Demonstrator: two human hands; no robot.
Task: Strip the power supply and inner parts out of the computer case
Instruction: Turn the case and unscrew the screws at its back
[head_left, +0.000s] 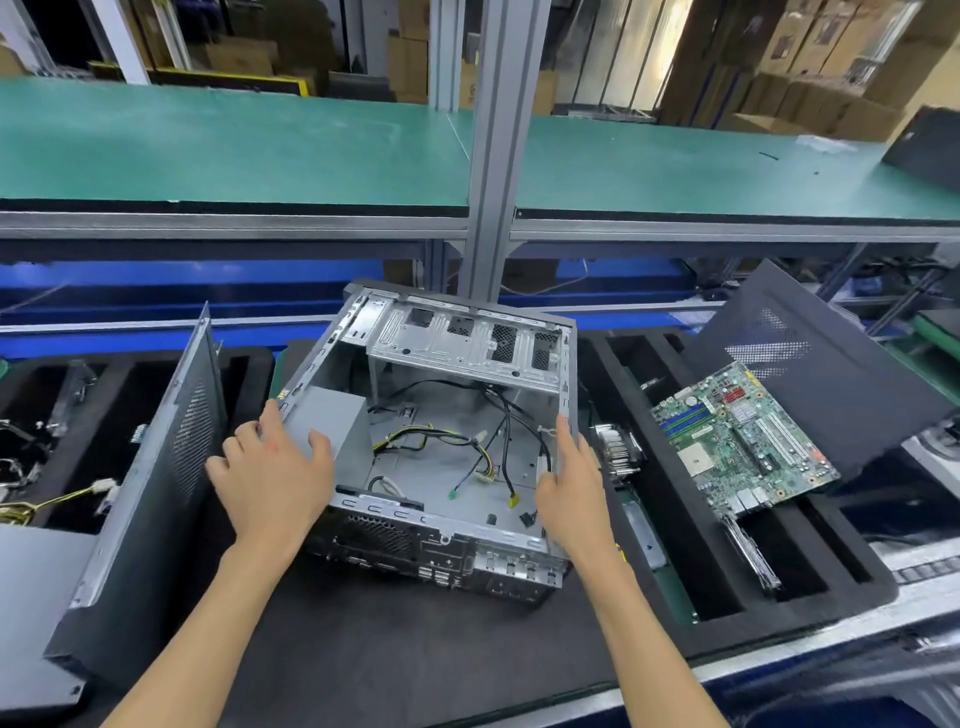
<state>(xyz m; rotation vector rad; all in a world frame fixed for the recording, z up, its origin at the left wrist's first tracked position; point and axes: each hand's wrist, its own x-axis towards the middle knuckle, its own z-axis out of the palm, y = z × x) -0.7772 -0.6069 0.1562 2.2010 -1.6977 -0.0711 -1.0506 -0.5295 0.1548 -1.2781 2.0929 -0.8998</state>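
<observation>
An open grey computer case (467, 353) lies on its side on the dark mat, rear panel toward me. A grey power supply (337, 421) sits in its left rear corner, with black and yellow cables (457, 447) trailing over the case floor. My left hand (270, 478) rests spread over the power supply and the case's left wall, fingers apart. On the case's right wall lies my right hand (571, 483), fingers stretched along the edge. A green motherboard (737, 441) rests out of the case on the foam tray to the right.
A dark side panel (156, 467) leans upright at the left. Another perforated panel (810, 364) lies under the motherboard. Black foam trays (779, 571) flank the case; the left one holds cables (31, 509). A heatsink (615, 452) lies beside the case. An aluminium post (498, 156) stands behind.
</observation>
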